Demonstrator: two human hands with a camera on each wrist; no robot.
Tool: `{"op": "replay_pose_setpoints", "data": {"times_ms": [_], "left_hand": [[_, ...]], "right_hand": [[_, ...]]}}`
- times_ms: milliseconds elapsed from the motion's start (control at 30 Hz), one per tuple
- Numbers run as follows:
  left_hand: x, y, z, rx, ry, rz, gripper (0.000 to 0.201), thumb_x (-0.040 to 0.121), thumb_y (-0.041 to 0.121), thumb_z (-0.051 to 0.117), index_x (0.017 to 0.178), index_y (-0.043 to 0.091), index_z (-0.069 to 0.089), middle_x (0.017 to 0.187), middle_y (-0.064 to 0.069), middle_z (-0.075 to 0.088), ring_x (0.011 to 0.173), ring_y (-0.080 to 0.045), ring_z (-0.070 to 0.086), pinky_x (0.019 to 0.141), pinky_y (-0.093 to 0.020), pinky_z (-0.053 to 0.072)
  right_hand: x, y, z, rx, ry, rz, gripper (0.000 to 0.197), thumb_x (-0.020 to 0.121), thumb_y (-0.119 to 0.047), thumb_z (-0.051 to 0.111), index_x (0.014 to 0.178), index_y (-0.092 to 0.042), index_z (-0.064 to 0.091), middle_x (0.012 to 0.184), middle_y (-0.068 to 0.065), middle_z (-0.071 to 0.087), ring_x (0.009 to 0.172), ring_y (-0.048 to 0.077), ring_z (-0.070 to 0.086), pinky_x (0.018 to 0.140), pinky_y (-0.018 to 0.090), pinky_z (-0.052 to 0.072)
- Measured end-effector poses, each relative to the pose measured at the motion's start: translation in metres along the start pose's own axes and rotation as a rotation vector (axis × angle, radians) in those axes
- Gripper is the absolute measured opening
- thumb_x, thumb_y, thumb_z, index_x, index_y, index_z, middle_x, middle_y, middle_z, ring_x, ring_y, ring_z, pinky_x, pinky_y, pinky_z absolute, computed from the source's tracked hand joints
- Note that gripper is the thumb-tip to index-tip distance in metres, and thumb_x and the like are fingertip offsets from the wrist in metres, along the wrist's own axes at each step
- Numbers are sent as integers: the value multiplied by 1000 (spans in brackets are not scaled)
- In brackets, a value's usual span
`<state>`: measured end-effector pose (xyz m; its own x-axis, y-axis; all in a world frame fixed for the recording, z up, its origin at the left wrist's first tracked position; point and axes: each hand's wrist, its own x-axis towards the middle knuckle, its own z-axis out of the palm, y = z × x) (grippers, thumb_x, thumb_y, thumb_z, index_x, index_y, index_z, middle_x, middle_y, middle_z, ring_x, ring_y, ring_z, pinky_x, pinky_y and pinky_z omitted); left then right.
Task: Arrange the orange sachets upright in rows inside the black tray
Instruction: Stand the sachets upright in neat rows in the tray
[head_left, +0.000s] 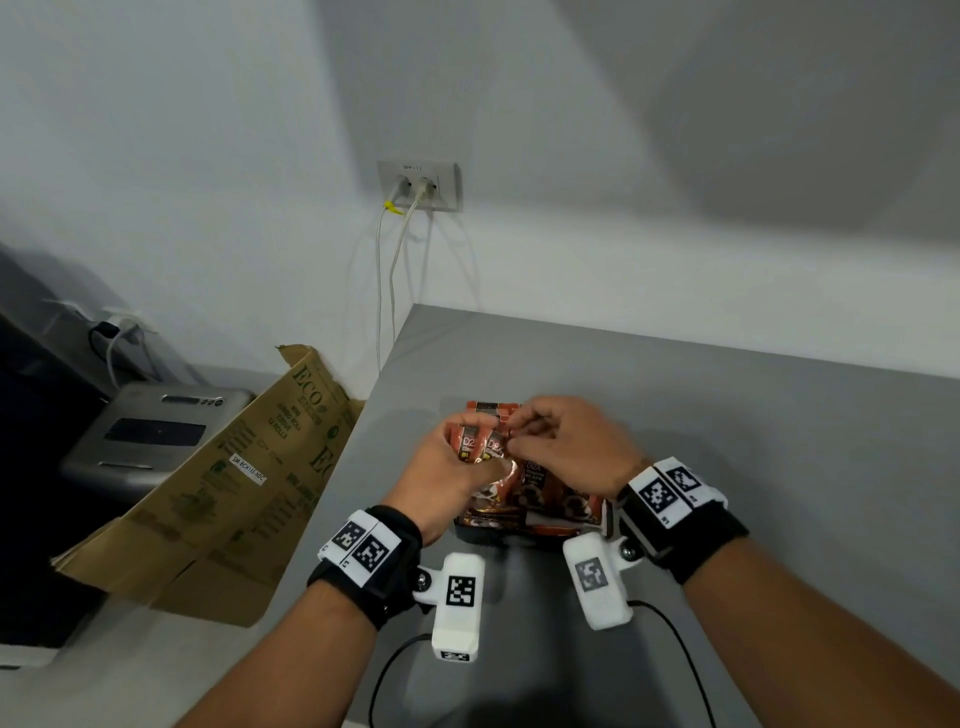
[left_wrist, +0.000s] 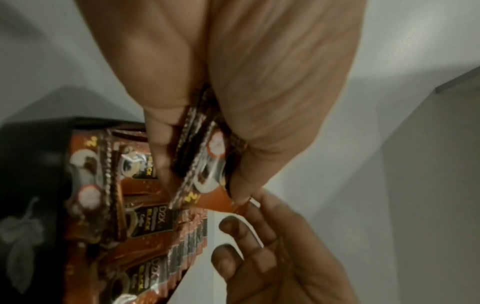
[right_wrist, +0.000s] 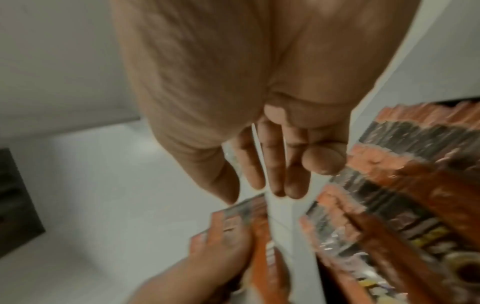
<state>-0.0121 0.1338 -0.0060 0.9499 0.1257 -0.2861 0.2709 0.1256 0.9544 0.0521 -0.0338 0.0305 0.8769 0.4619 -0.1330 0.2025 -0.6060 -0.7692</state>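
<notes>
Over the black tray (head_left: 480, 538) my left hand (head_left: 447, 467) grips a small bundle of orange sachets (head_left: 480, 447) upright between thumb and fingers; in the left wrist view the bundle (left_wrist: 205, 156) shows edge on. My right hand (head_left: 561, 447) meets it from the right and pinches the top corner of one sachet (left_wrist: 241, 206). More orange sachets (head_left: 545, 493) stand leaning in the tray below both hands, seen as packed rows (right_wrist: 389, 185) in the right wrist view. The tray's dark side (left_wrist: 28, 164) carries a leaf pattern. Much of the tray is hidden by my hands.
The tray sits on a grey counter (head_left: 727, 441) near its left edge. A flattened brown cardboard box (head_left: 234, 493) leans against that edge, with a grey appliance (head_left: 156, 431) behind it. Cables hang from a wall socket (head_left: 418, 184).
</notes>
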Motion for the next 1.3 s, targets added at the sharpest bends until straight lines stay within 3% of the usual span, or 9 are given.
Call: {"op": "replay_pose_setpoints", "data": {"times_ms": [133,300,467,667,800,933,1100,1200,1300], "left_hand": [[4,7,0,-3,78,-9,42,79,-1,79,114,11,59,93,-9,73,76,-22,70,66,-34,56],[8,-2,-27,-36,309,-83,31,91,3,62,113,23,57,99,-4,65,78,-20,62,69,-37,52],[-1,-6,-34,-49,294,-113,34,90,-4,55,116,18,58,93,-8,66,81,-22,62,78,-41,51],[-6,-9,-37,-104,289,-140,38,86,-12,47,116,9,56,93,-11,65,80,-24,65,87,-46,55],[-6,-9,-37,-66,265,-113,35,87,-11,53,112,12,56,91,-8,66,75,-25,69,73,-42,56],[-8,-9,-33,-35,157,-74,46,83,-18,60,115,14,56,90,-9,70,79,-23,68,68,-36,57],[-3,-8,-17,-39,8,-4,50,76,-22,68,116,6,59,95,-14,72,87,-27,68,84,-46,56],[3,-6,-9,-51,-13,31,52,72,-24,69,115,4,59,98,-15,72,90,-28,68,88,-48,54],[6,-3,-6,-40,-10,40,50,71,-18,75,112,7,61,97,-14,73,88,-26,69,85,-46,57]], "right_hand": [[7,-5,-7,-2,101,-50,11,84,-16,74,84,-27,75,78,-10,73,74,0,67,72,15,51],[19,10,9,-141,73,43,15,90,-12,69,89,-27,72,76,-17,68,67,-8,62,61,5,42],[26,14,42,-309,-123,-5,19,91,-4,62,94,-21,71,97,-7,67,92,13,65,82,22,52],[34,15,57,-378,-161,6,31,91,3,55,98,-22,71,111,-2,68,102,16,63,92,31,54],[35,15,58,-370,-155,9,30,91,3,56,103,-20,71,115,0,68,105,18,63,94,31,53],[30,12,46,-222,-36,1,21,89,-9,63,104,-22,72,110,-6,68,105,10,63,89,18,45],[18,-6,29,149,-51,-30,12,84,-19,73,90,-29,72,83,-9,73,76,2,68,76,21,54],[17,-8,24,125,-20,-54,18,80,-9,75,86,-26,71,77,-7,71,68,-2,64,70,15,50],[17,-5,19,51,4,-63,17,82,-10,73,86,-27,73,83,-9,72,77,2,66,73,13,48]]}}
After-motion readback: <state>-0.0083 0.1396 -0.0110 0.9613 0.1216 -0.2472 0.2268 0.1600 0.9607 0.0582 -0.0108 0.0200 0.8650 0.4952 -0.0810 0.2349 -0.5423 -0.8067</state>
